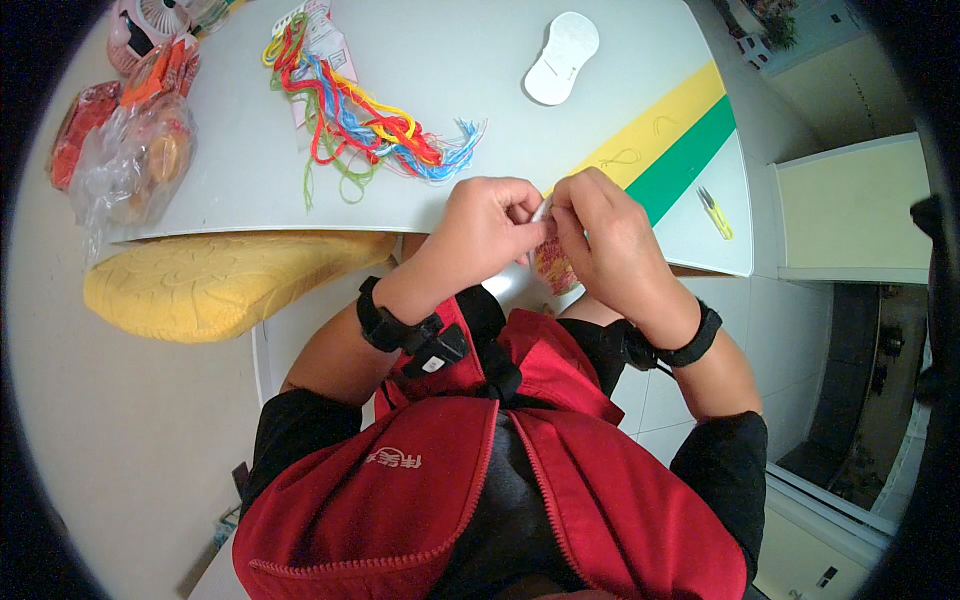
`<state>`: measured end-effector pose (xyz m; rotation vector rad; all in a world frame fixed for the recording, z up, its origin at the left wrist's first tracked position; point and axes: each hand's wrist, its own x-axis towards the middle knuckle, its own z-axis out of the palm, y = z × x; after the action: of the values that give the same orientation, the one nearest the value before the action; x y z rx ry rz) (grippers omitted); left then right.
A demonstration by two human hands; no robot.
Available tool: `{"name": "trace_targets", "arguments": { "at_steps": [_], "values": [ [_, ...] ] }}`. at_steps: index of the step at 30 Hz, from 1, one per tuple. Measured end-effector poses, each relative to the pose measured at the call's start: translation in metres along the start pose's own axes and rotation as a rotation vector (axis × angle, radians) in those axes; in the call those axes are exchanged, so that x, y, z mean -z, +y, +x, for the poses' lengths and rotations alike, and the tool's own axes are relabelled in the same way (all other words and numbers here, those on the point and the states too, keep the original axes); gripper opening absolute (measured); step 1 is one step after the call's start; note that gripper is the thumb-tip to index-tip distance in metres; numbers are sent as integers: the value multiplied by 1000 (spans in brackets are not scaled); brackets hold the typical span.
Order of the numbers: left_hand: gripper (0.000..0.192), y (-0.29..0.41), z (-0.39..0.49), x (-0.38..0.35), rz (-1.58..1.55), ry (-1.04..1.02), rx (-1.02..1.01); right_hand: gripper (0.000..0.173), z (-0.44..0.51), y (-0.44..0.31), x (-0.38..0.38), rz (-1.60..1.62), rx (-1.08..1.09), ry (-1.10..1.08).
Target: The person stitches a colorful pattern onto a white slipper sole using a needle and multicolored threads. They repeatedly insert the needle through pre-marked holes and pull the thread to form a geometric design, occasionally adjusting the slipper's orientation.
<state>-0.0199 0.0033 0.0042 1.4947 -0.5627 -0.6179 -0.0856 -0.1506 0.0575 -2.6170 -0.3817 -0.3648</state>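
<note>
My left hand (495, 225) and my right hand (604, 229) meet over the table's near edge. Between their fingertips is a small white-edged piece covered in red and yellow stitching (556, 264), pinched by the left hand. The right thumb and forefinger close at its top edge; whether they hold a needle or thread cannot be seen. A bundle of red, blue, yellow and green embroidery threads (360, 120) lies beyond my left hand. A white insole-shaped piece (562, 58) rests farther back. Thread-cutting snips with yellow handles (716, 214) lie right of my right hand.
Short yellow-green threads (621, 157) lie on the table's yellow stripe (675, 112). At the far left are a clear plastic bag with food (139, 169), red packets (84, 127) and a pink fan (142, 30). A yellow-covered chair (217, 285) stands against the table's front edge.
</note>
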Motion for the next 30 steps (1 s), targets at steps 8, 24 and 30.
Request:
{"name": "trace_targets", "arguments": {
  "at_steps": [8,24,30],
  "values": [
    [7,-3,8,13,-77,-54,95,8,23,11,-1,382,-228,10],
    [5,-2,2,6,-46,3,-24,10,5,0,-7,381,-337,156],
    [6,-10,5,5,15,-7,-23,18,6,1,-8,77,-58,-14]
  ]
}}
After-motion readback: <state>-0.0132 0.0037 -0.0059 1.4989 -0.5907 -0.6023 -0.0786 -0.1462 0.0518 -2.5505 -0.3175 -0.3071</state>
